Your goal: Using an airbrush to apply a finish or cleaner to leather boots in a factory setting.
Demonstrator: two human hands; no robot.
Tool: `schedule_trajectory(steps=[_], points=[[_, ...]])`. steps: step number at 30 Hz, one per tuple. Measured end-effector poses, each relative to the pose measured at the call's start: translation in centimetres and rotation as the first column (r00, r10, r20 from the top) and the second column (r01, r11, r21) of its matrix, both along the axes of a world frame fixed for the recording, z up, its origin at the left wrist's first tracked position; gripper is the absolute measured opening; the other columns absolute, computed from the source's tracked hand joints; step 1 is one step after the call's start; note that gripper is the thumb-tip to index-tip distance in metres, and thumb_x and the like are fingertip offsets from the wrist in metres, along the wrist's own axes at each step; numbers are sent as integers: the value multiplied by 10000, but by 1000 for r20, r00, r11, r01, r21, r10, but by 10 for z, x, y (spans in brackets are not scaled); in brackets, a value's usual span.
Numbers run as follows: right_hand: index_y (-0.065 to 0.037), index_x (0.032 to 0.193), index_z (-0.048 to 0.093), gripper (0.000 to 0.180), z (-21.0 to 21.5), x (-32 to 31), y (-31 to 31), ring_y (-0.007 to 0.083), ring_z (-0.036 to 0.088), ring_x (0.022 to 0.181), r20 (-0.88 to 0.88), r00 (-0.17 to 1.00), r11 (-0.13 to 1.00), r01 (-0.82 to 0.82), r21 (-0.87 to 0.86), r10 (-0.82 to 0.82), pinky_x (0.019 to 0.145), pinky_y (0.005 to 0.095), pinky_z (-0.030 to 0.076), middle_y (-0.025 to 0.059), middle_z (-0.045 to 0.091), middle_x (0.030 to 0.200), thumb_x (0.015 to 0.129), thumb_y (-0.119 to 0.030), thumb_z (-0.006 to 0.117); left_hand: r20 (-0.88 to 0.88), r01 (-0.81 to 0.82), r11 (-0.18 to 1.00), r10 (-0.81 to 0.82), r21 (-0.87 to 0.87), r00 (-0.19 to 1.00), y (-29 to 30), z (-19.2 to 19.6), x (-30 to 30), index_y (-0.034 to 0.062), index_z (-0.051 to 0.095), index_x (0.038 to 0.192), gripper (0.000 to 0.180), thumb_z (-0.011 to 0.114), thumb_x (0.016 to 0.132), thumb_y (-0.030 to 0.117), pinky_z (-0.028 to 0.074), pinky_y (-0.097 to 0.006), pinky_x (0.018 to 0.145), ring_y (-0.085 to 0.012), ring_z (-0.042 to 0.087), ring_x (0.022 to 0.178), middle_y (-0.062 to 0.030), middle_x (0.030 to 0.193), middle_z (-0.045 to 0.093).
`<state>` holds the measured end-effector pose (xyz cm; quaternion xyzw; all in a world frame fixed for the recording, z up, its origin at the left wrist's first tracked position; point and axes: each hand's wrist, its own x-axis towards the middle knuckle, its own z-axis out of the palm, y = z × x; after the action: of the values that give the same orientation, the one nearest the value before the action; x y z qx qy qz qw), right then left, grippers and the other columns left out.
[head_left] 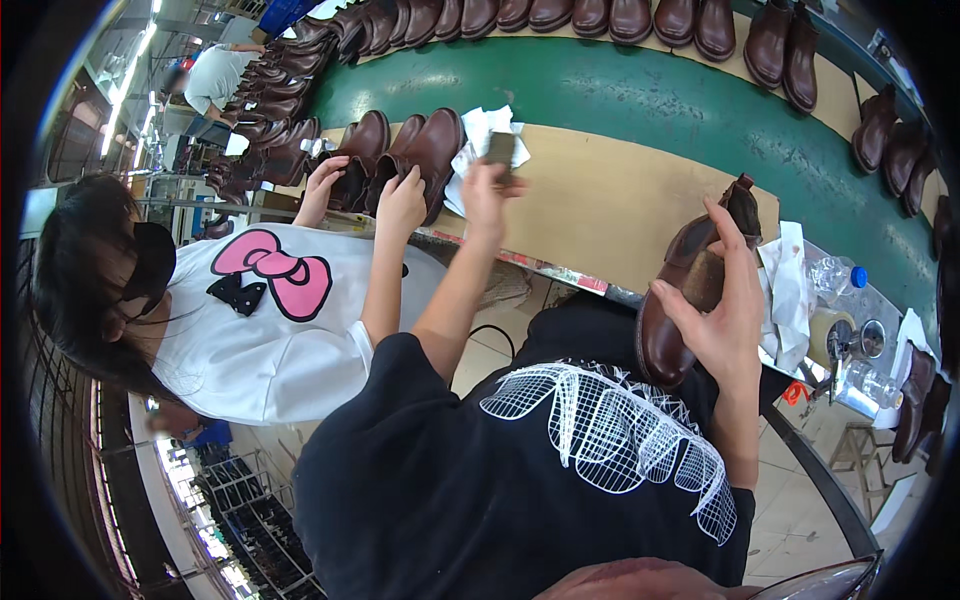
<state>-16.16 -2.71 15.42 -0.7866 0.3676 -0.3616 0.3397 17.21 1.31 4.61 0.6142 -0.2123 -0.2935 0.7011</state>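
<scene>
My right hand [728, 318] grips a dark brown ankle boot [662, 338], thumb and fingers wrapped round its shaft. The boot is tilted, with its toe toward me and its opening at the table edge. A brownish patch, perhaps the side panel, shows between my thumb and fingers. Out over the near table edge, my left hand [484, 198] is closed on a small dark olive pad [503, 148]; whether it is sponge or cloth I cannot tell. Crumpled white paper [485, 125] lies behind the pad, and a brown boot [440, 150] stands just left of it.
A co-worker in a white shirt [270, 330] sits close on my left, both hands on boots. Tan board [590, 190] covers the near strip of the green table [560, 90]. Boots line the far edge. A plastic bottle [832, 276], tape roll [828, 335] and paper lie right.
</scene>
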Motion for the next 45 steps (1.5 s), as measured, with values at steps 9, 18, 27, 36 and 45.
schedule_trajectory(steps=[9, 18, 27, 36, 45], points=[[-37, 1325, 546, 694, -6, -17, 1, 330, 607, 1039, 5, 998, 998, 55, 31, -56, 902, 389, 480, 154, 630, 1148, 694, -109, 828, 493, -277, 755, -69, 594, 867, 15, -110, 107, 4, 638, 1138, 463, 708, 784, 293, 548, -377, 569, -285, 691, 640, -161, 941, 689], [-25, 1310, 509, 504, -71, -91, -17, 162, 511, 1054, 153, 868, 869, 428, 249, -472, 947, 298, 392, 71, 564, 1154, 846, -71, 701, 862, -550, 697, -203, 461, 465, 38, -67, 98, 59, 623, 1209, 487, 759, 785, 255, 509, -456, 837, -354, 630, 968, -181, 1103, 588], [-129, 1221, 602, 596, -195, -99, -54, 320, 532, 1101, -493, 652, 816, 421, -396, -576, 924, 498, 394, 122, 581, 1138, 706, -342, 811, -631, 818, 499, -545, 285, 552, 2, -66, -98, 33, 648, 1176, 764, 390, 948, 715, 530, -357, 832, -189, 660, 865, -90, 983, 695], [-24, 895, 636, 97, -121, -167, 26, 277, 561, 833, 52, 581, 551, 794, -256, -812, 744, 369, 435, 101, 613, 871, 834, -20, 710, -925, 866, 494, -358, -73, 127, -15, -55, -197, 48, 368, 1502, 1014, 183, 887, 832, 355, -514, 1129, -360, 478, 1338, -212, 1463, 476], [15, 1219, 546, 463, -192, -230, 59, 290, 542, 1034, 65, 160, 149, 978, -148, -985, 935, 410, 412, 160, 579, 1117, 822, -105, 752, -907, 642, 643, -338, -418, -251, -30, -70, -210, 13, 381, 1473, 797, 289, 964, 620, 418, -558, 1062, -416, 523, 1259, -260, 1467, 442]])
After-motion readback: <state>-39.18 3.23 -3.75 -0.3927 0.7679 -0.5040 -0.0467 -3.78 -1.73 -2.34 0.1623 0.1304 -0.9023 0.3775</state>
